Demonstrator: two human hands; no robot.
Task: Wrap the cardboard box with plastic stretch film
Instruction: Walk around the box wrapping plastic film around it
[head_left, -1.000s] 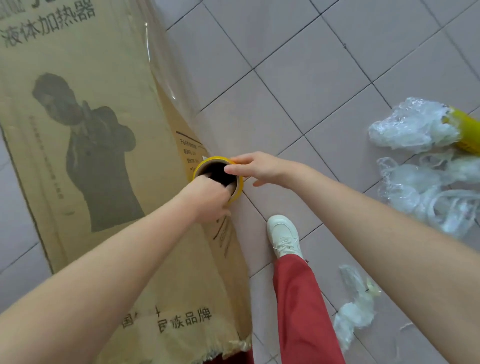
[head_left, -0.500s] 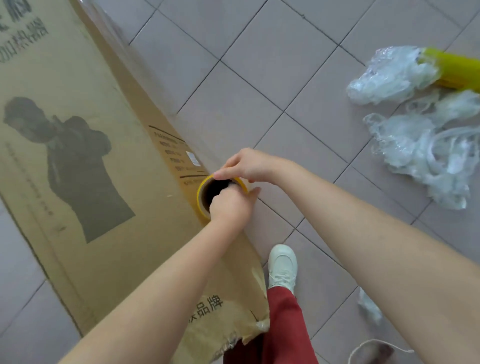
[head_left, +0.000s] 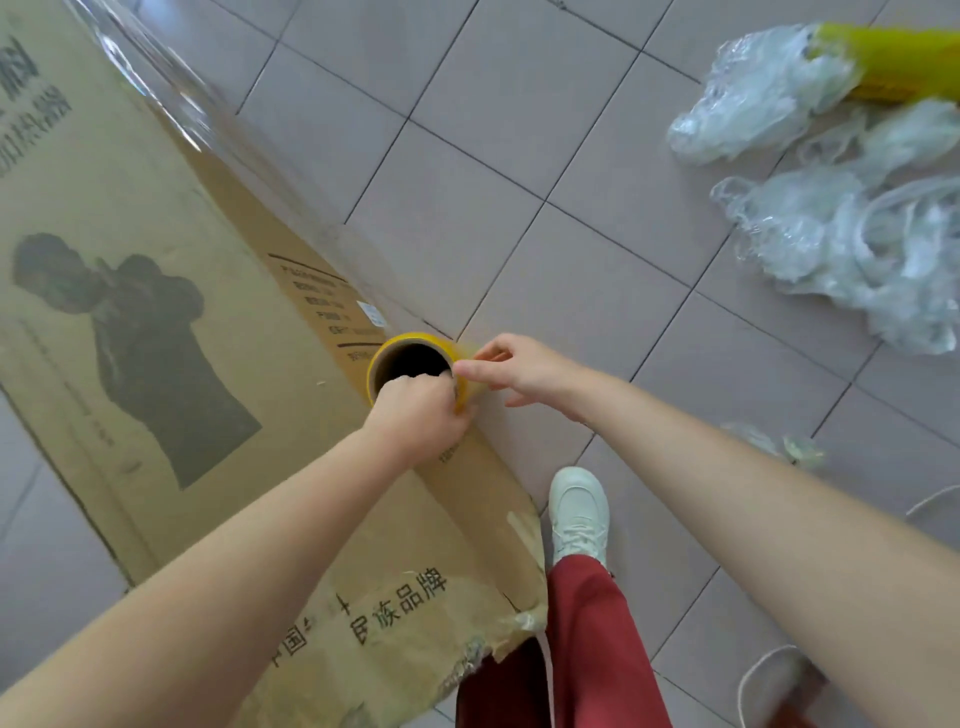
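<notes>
The film roll stands right of the cardboard box, crumpled film farther right

Grey tiled floor; cardboard box lies on it; well right of the box, crumpled film heaps and a yellow roll; white shoe beside the box.

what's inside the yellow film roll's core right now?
The film roll shows a dark hollow core; the left hand curls its fingers over the near rim. Fingertips and the tube's depth are hidden.
</notes>
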